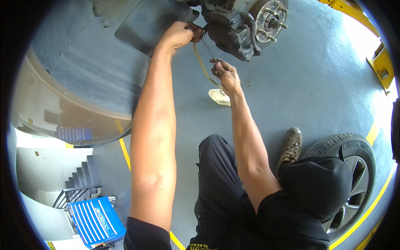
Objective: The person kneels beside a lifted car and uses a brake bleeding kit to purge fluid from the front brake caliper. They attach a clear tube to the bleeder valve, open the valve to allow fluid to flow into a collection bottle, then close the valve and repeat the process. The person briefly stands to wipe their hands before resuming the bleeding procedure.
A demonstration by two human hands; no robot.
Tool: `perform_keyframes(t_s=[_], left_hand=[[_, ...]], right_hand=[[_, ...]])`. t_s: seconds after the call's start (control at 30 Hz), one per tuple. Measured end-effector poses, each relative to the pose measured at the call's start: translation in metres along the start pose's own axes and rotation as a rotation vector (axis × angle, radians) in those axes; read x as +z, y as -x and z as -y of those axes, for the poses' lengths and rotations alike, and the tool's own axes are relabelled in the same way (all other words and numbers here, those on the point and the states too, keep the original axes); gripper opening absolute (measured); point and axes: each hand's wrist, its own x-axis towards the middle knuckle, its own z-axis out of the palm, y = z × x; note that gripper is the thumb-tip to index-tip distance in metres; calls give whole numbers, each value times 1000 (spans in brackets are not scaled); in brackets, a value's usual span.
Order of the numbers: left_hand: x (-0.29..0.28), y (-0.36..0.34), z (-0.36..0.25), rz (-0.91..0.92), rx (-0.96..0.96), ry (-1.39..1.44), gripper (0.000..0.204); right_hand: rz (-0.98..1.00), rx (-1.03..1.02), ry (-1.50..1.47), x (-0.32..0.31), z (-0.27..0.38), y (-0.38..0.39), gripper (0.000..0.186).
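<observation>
My left hand (179, 35) reaches up beside the brake caliper (233, 35), its fingers closed around the top of a thin yellowish hose (201, 62). Lower and to the right, my right hand (226, 75) grips the near end of a slim metal wrench (208, 48). The wrench's far end meets the fingers of my left hand, where the contact is partly hidden. From there the hose curves down to a pale, cloudy container or bag (219, 97) on the floor, partly behind my right wrist. Right of the caliper is a bare wheel hub (268, 23) with several studs.
The car's wheel-arch liner (91, 54) and tan bumper (75, 108) curve along the left. A removed wheel (358, 166) lies at the right near my shoe (291, 143). A blue tool cabinet (96, 221) stands lower left; yellow lift parts (381, 68) are upper right.
</observation>
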Motion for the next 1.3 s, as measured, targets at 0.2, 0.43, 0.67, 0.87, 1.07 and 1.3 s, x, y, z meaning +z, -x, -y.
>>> perform_keyframes(t_s=[0.2, 0.43, 0.67, 0.87, 1.07, 1.3], left_hand=[[1, 1, 5, 56, -18, -33, 27], [1, -4, 7, 1, 135, -211, 22], [11, 11, -12, -204, 198, -642, 17], [33, 27, -8, -379, 301, -785, 10], [54, 32, 14, -529, 400, -737, 13], [65, 60, 55, -548, 334, -616, 16]], right_hand=[[-81, -15, 63, 17, -5, 9, 29], [-338, -353, 696, 34, 2, 16, 20], [-383, -313, 962, 43, 15, 17, 22], [-418, -340, 1000, 45, 36, 11, 24], [-394, -336, 997, 49, 44, 7, 23], [-387, -503, 973, 50, 35, -2, 22]])
